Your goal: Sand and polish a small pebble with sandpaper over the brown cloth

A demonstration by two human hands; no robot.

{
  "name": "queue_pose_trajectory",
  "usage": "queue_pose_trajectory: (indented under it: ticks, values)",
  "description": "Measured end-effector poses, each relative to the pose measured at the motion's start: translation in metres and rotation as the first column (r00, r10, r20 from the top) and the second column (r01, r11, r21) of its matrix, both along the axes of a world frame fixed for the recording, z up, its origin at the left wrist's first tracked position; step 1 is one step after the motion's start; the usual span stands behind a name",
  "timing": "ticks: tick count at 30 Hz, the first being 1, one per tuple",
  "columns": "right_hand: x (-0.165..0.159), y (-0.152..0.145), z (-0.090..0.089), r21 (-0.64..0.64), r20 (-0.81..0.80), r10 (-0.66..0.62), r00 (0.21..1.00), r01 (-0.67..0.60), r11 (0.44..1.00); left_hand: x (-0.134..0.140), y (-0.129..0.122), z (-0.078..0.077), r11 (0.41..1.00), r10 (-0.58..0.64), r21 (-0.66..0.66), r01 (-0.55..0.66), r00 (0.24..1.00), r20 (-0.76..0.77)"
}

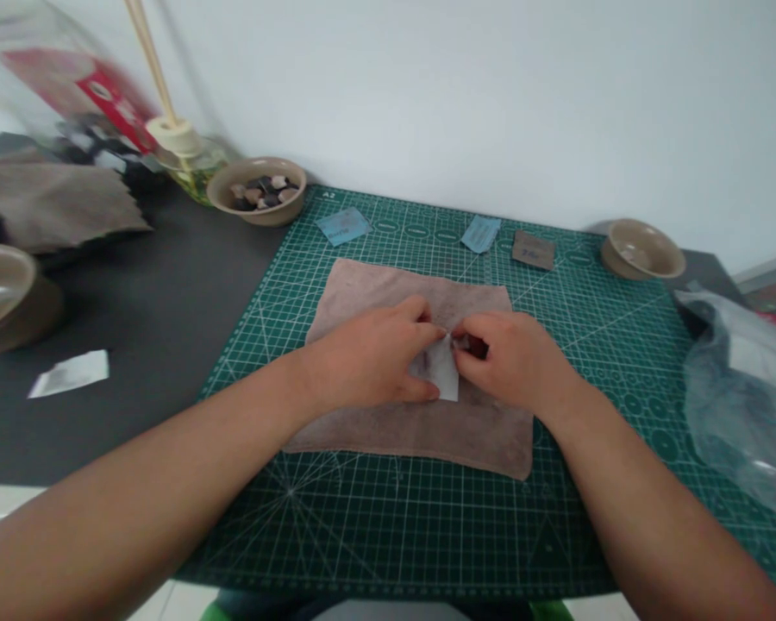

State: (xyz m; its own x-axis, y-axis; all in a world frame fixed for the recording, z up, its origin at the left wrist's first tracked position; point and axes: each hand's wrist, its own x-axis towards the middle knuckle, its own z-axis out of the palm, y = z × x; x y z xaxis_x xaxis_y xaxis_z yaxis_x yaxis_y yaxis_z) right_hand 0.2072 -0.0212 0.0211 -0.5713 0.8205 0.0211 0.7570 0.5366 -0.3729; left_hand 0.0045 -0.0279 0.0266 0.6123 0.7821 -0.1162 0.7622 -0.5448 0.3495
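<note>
A small white paper slip (447, 373) lies on a brownish-pink cloth (420, 431). My left hand (388, 349) reaches over the slip's left side, its thumb and forefinger spread apart and resting on it. At the slip's upper edge, my right hand (501, 349) is closed in a pinch, with the fingertips of both hands almost meeting. A bit of white shows between the right fingertips, and it seems to be part of the slip. My right palm hides the cloth beneath it.
The cloth lies on a green cutting mat (362, 526). Behind it are blue labels (344, 226) and a brown label (534, 250). A bowl of stones (259, 191) and a reed diffuser (184, 155) stand left, another bowl (642, 248) right. Clear plastic (743, 405) covers the mat's right edge.
</note>
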Motion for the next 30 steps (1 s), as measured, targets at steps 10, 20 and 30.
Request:
queue_pose_trajectory:
  ticks: [10,20,30]
  values:
    - [0.0000,-0.0012,-0.0013,0.008,-0.005,0.018,1.000,-0.018,1.000,-0.0001,0.0000,-0.0009,1.000,0.009,-0.008,-0.009,1.000,0.010]
    - [0.0000,-0.0012,-0.0009,-0.014,-0.032,0.070,0.997,-0.071,0.997,0.0005,-0.0006,0.0008,1.000,0.005,-0.014,-0.005,1.000,-0.001]
    - [-0.0003,-0.0001,-0.0011,-0.036,-0.032,0.120,0.992,-0.121,0.992,-0.0008,0.0005,-0.0009,1.000,0.001,-0.015,-0.001,1.000,0.006]
